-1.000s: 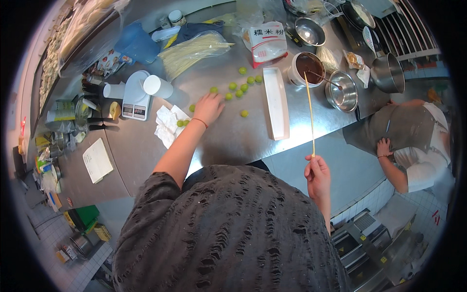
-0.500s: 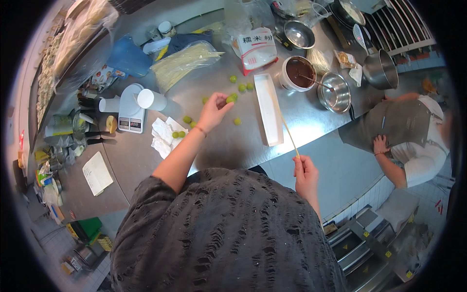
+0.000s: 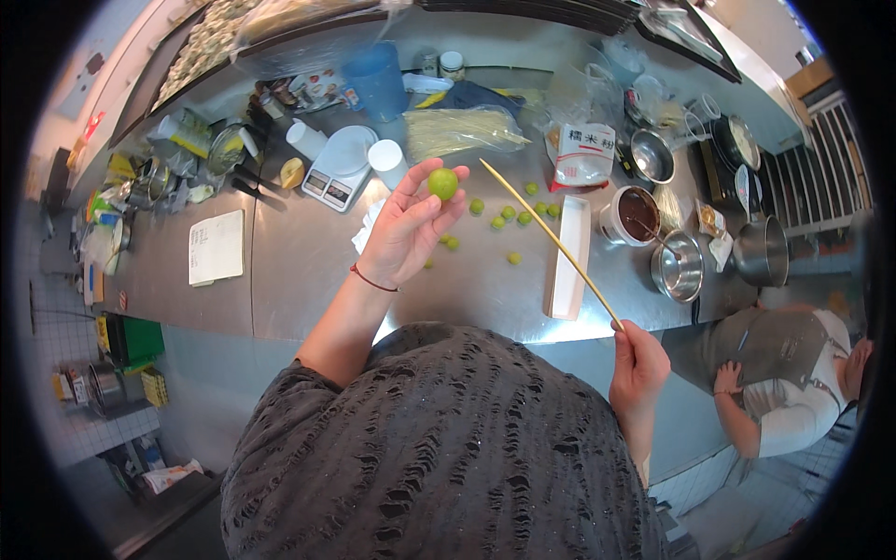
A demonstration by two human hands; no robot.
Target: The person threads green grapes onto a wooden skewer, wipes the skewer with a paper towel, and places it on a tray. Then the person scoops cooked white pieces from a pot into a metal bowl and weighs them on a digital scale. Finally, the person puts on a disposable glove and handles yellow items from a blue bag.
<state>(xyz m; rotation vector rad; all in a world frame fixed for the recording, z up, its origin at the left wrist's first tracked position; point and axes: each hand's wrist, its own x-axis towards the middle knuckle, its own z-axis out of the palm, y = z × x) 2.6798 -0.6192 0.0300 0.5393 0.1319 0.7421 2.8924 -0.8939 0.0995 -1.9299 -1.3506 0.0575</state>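
My left hand point(image 3: 397, 238) is raised above the steel counter, its fingertips closed around a round green grape point(image 3: 443, 184). A long bamboo skewer point(image 3: 571, 260) is pinched near its lower end by my right hand point(image 3: 641, 366). The skewer slants up and to the left, and its bare tip is near the held grape but apart from it. Several loose grapes point(image 3: 513, 259) lie on the counter beyond my hands. Partly behind my left wrist is a crumpled white paper towel point(image 3: 367, 229).
Right of the grapes stands a long white tray point(image 3: 568, 266), beside a tub of dark brown sauce point(image 3: 638, 217) and a steel bowl point(image 3: 678, 266). A kitchen scale point(image 3: 334, 173), white cup point(image 3: 386, 161) and notebook point(image 3: 217, 247) are on the left. A person in an apron point(image 3: 775, 345) is at right.
My left hand has picked a grape up off the counter and raised it. My right hand has lifted the skewer, tilting its tip toward the left. The view has turned.
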